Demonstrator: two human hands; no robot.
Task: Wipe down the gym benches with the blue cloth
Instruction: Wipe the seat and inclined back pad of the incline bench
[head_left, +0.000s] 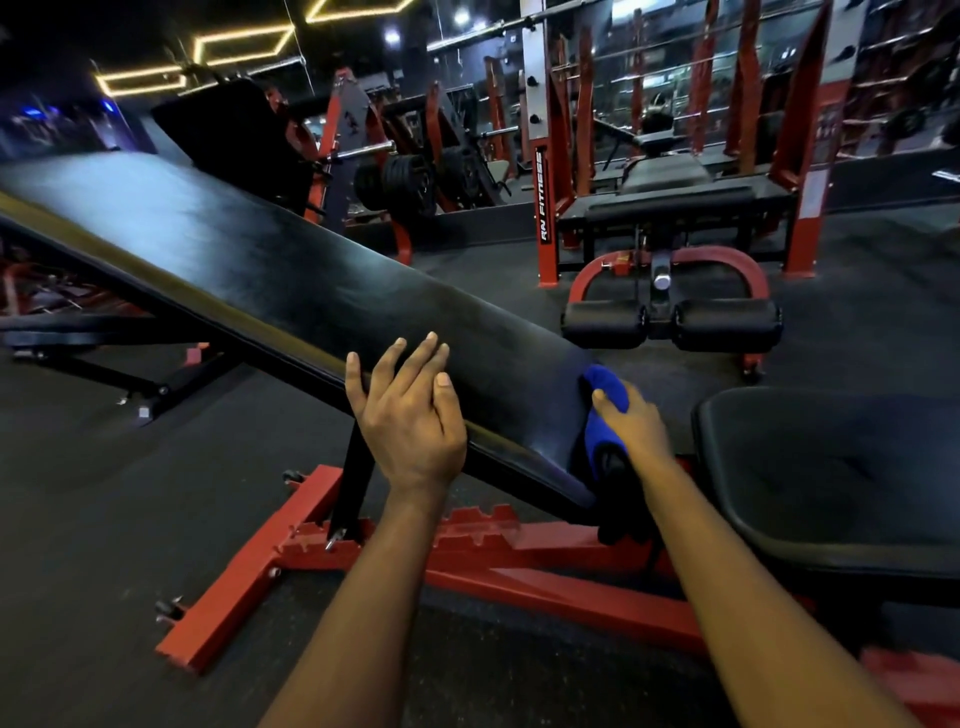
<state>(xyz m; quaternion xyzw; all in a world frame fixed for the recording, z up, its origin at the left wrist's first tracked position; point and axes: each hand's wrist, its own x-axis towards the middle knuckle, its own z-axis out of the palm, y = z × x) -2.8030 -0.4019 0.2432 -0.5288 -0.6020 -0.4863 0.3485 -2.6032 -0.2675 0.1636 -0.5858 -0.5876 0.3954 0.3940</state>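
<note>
Now the blue cloth (605, 395) lies bunched against the lower end of the incline backrest pad (291, 275), beside the gap to the seat pad (831, 467). Our right hand (636, 426), blurred, grips it with fingers curled round the wad, likely to press it into the vinyl. Our left hand (410, 415) rests on the pad's near edge, fingers straight and slightly spread, holding nothing, seemingly steadying the tilted pad above its red frame (249, 571). We judge the second bench (670, 205), well apart, comes later.
</note>
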